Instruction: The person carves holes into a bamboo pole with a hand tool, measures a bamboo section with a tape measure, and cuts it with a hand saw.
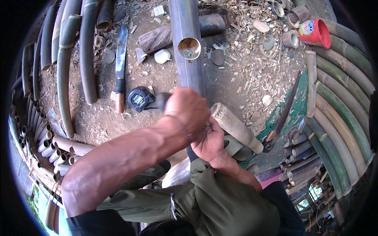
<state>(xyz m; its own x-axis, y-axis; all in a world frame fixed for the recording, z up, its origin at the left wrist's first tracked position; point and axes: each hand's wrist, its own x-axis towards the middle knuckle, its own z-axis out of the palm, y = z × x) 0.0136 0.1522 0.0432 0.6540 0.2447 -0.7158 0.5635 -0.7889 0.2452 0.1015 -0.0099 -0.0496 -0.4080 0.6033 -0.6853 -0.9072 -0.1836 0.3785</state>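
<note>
Brown ground [98, 122] spreads beneath the fingers of the left hand [187, 106] and the right hand [212, 141]. Green and tan bamboo lengths [342, 102] are racked well off to the fingers' right; dark poles [87, 51] lie well to their left. The grey bamboo pole [185, 21], a round hole cut near its close end, runs straight ahead from the fingers, across a rough log [157, 38]; contact with the hands cannot be made out. A saw [288, 102] leans to their right, a machete [121, 63] lies ahead-left. A short bamboo tube [236, 128] sits just right of the fingers. The hands meet, left over right, left fingers curled, right fingers partly hidden; whether they clamp anything, I cannot tell. Ahead, far right, is a red tub [309, 34]; near left, a tape measure [140, 98].
</note>
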